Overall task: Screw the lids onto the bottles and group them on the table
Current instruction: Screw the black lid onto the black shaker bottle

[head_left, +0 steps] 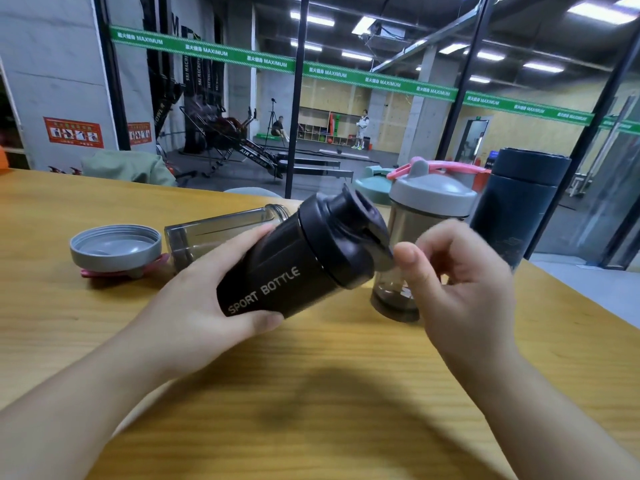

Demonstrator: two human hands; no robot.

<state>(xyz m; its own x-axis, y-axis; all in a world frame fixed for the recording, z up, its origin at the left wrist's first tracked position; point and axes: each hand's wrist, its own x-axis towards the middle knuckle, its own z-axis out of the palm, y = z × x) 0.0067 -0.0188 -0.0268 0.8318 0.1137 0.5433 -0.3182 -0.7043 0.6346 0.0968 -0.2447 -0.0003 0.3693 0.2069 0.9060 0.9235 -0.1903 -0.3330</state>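
Observation:
My left hand [207,292] grips a black bottle marked SPORT BOTTLE [294,268], tilted above the table with its black lid [343,233] on and pointing up to the right. Just right of the lid is my right hand [457,282], fingers loosely curled, thumb close to the lid's edge and holding nothing. A clear smoky bottle [214,230] lies on its side without a lid behind my left hand. Its grey lid with a pink loop [116,249] lies upside down at the left. A lidded clear bottle with a grey lid [429,199] and a dark blue bottle [519,199] stand at the right.
The wooden table [311,393] has its right edge running diagonally close to the standing bottles. A glass wall with black posts [296,98] rises behind the table. A green cushion [128,166] shows past the far edge.

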